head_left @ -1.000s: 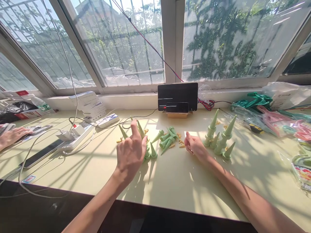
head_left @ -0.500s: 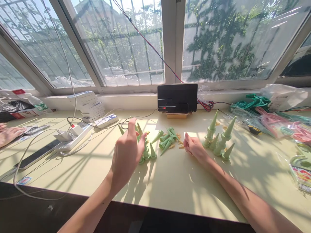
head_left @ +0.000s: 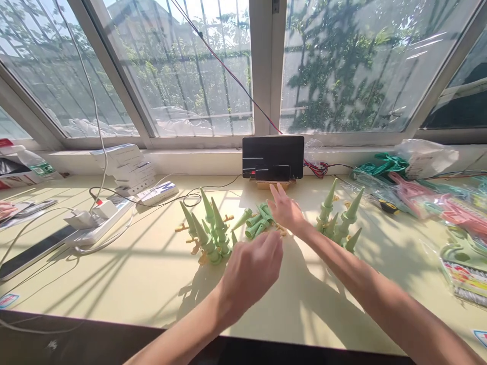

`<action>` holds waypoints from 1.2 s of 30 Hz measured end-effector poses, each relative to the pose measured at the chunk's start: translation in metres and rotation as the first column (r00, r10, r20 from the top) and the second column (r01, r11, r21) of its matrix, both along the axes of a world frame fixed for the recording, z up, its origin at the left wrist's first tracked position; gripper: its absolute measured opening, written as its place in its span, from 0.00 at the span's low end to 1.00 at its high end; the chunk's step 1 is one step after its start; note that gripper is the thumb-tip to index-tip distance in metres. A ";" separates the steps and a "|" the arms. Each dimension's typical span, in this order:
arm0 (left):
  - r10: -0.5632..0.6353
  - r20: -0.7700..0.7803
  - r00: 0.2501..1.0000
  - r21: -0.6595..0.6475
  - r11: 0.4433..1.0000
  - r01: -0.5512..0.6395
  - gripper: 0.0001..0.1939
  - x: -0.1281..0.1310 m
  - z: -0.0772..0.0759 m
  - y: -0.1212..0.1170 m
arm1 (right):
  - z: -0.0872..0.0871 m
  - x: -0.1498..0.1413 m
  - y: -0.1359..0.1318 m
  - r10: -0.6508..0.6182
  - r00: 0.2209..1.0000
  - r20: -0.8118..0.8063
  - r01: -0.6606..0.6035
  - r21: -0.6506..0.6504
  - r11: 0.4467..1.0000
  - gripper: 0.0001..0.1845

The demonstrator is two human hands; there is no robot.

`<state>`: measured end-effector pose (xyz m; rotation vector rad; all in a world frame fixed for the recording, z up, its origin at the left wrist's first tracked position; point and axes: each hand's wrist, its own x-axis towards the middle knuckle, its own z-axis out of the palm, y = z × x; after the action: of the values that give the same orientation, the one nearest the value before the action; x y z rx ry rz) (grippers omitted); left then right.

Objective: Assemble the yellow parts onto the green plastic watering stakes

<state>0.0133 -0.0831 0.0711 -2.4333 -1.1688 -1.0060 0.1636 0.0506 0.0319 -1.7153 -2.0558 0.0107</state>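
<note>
My left hand (head_left: 254,268) is closed in front of the loose pile, fingertips pressed together; whatever they hold, if anything, is hidden. Reaching over the pile's right side, my right hand (head_left: 288,209) has its fingers stretched out and holds nothing visible. Beneath and beside it lie loose green cone-shaped pieces (head_left: 255,225) and small tan pegs (head_left: 282,230). To the left stands a cluster of green spired pieces (head_left: 211,242) with tan pegs sticking out sideways. Another green spired cluster (head_left: 338,226) stands to the right, partly behind my right forearm.
A tablet (head_left: 273,154) with a phone before it leans on a stand at the back. On the left are a power strip (head_left: 108,225) with cables, white boxes (head_left: 127,167) and another person's hand (head_left: 6,209). Plastic bags with pink parts (head_left: 414,195) lie right.
My left hand has moved right and down from the left cluster, closing its fingers. My right hand has moved forward and left over the pile and opened. The view has shifted slightly.
</note>
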 end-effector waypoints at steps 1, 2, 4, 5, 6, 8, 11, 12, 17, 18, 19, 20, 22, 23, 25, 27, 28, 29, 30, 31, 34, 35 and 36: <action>-0.014 -0.061 0.998 -0.097 0.995 0.008 0.09 0.010 -0.007 0.007 | 0.002 -0.001 0.015 -0.025 0.998 0.055 0.026 -0.019 0.999 0.34; -0.038 -0.123 0.992 -0.177 0.984 0.016 0.09 0.020 -0.015 0.014 | 0.003 -0.002 0.029 -0.054 0.994 0.096 0.059 -0.049 0.997 0.35; -0.047 -0.198 0.979 -0.277 0.961 -0.010 0.11 0.035 -0.029 0.031 | 0.003 -0.002 0.055 -0.097 0.983 0.158 0.108 -0.061 0.992 0.36; -0.046 -0.213 0.976 -0.315 0.949 -0.024 0.11 0.041 -0.035 0.038 | 0.002 -0.002 0.066 -0.114 0.977 0.179 0.125 -0.055 0.991 0.36; -0.048 -0.215 0.975 -0.345 0.938 -0.030 0.11 0.046 -0.041 0.044 | 0.000 -0.001 0.075 -0.123 0.973 0.194 0.134 -0.043 0.990 0.36; -0.051 -0.188 0.981 -0.377 0.926 -0.024 0.11 0.051 -0.053 0.051 | -0.006 -0.001 0.089 -0.143 0.967 0.209 0.150 -0.016 0.989 0.37; -0.070 -0.138 0.988 -0.385 0.923 0.011 0.13 0.051 -0.067 0.053 | -0.014 0.000 0.098 -0.156 0.963 0.219 0.165 -0.023 0.986 0.37; -0.080 -0.127 0.989 -0.385 0.923 0.025 0.13 0.050 -0.071 0.052 | -0.016 0.000 0.100 -0.151 0.964 0.221 0.163 -0.037 0.986 0.37; -0.111 -0.086 0.990 -0.396 0.916 0.068 0.14 0.042 -0.083 0.053 | -0.022 0.004 0.101 -0.120 0.970 0.211 0.136 -0.064 0.989 0.38; -0.108 -0.071 0.992 -0.401 0.913 0.071 0.14 0.042 -0.084 0.054 | -0.023 0.005 0.101 -0.118 0.971 0.206 0.135 -0.068 0.989 0.39; -0.104 -0.056 0.993 -0.407 0.911 0.072 0.14 0.041 -0.084 0.055 | -0.024 0.006 0.102 -0.116 0.972 0.202 0.134 -0.075 0.988 0.39; -0.102 -0.043 0.994 -0.414 0.907 0.075 0.14 0.041 -0.084 0.056 | -0.024 0.007 0.102 -0.114 0.973 0.200 0.133 -0.085 0.988 0.39; -0.104 -0.023 0.994 -0.430 0.899 0.084 0.14 0.041 -0.084 0.056 | -0.026 0.009 0.103 -0.107 0.974 0.201 0.130 -0.104 0.986 0.40; -0.106 -0.014 0.994 -0.438 0.895 0.089 0.14 0.041 -0.084 0.056 | -0.026 0.010 0.103 -0.104 0.974 0.201 0.127 -0.106 0.986 0.40; -0.109 -0.004 0.994 -0.453 0.886 0.095 0.13 0.041 -0.084 0.056 | -0.027 0.011 0.101 -0.100 0.975 0.200 0.123 -0.102 0.987 0.39; -0.111 0.000 0.994 -0.466 0.879 0.098 0.13 0.041 -0.084 0.055 | -0.027 0.010 0.097 -0.092 0.974 0.205 0.114 -0.099 0.989 0.38; -0.112 0.002 0.994 -0.472 0.876 0.100 0.13 0.041 -0.084 0.055 | -0.026 0.010 0.095 -0.087 0.974 0.211 0.110 -0.102 0.989 0.38; -0.114 0.005 0.993 -0.476 0.873 0.102 0.13 0.041 -0.084 0.055 | -0.026 0.010 0.093 -0.081 0.973 0.218 0.106 -0.108 0.988 0.38; -0.117 0.008 0.993 -0.480 0.871 0.107 0.13 0.041 -0.085 0.055 | -0.025 0.010 0.091 -0.077 0.971 0.224 0.105 -0.114 0.988 0.38; -0.122 0.011 0.993 -0.482 0.869 0.112 0.13 0.041 -0.085 0.055 | -0.024 0.010 0.090 -0.076 0.970 0.229 0.105 -0.116 0.988 0.37; -0.138 0.014 0.990 -0.482 0.867 0.128 0.13 0.041 -0.084 0.055 | -0.023 0.010 0.090 -0.087 0.969 0.232 0.114 -0.108 0.988 0.37; -0.141 0.014 0.990 -0.483 0.866 0.130 0.13 0.041 -0.084 0.055 | -0.023 0.010 0.090 -0.096 0.968 0.231 0.123 -0.104 0.987 0.37; -0.142 0.012 0.990 -0.485 0.865 0.130 0.13 0.041 -0.084 0.054 | -0.023 0.010 0.090 -0.105 0.968 0.229 0.131 -0.102 0.986 0.37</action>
<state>0.0542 -0.0288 -0.0126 -2.9423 -1.3955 -0.7839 0.1739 0.1411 0.0089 -1.9891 -2.1432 -0.1066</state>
